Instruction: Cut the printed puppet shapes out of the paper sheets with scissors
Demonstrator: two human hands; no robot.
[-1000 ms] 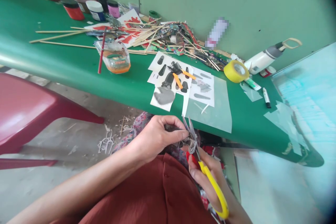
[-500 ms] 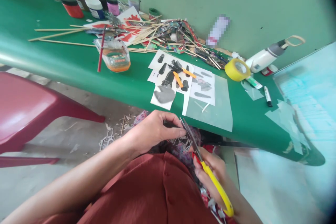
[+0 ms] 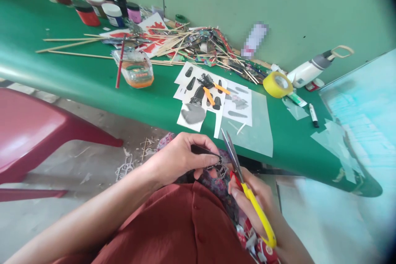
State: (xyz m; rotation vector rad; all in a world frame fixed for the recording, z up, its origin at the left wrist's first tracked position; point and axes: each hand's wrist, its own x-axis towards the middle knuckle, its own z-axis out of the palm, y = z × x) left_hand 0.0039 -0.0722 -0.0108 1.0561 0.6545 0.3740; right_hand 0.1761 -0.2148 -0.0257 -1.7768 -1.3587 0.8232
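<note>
Between the thumb and fingers of my left hand [image 3: 181, 159] is a dark paper cutout [image 3: 202, 151], partly hidden by the hand. Its lower part [image 3: 219, 169], black with a pale outline, hangs beside my fingertips. My right hand [image 3: 255, 192] grips scissors [image 3: 233, 154] with yellow and red handles, their blades slightly parted and pointing up, apart from the cutout. Just beyond, printed sheets [image 3: 198, 90] with black and grey shapes lie on the green table [image 3: 148, 107]. Two orange-handled tools [image 3: 208, 95] rest on them.
A cut-open plastic container [image 3: 136, 75] with a red stick [image 3: 120, 62] stands left of the sheets. Wooden skewers [image 3: 173, 47], paint jars [image 3: 88, 13] and scraps line the wall. Yellow tape [image 3: 277, 84] and a white bottle [image 3: 312, 68] are at right. A red chair [image 3: 55, 132] stands at left.
The scissors have drawn away from the cutout to the right, and their blades now point up beside it. My left hand keeps its hold and has barely moved.
</note>
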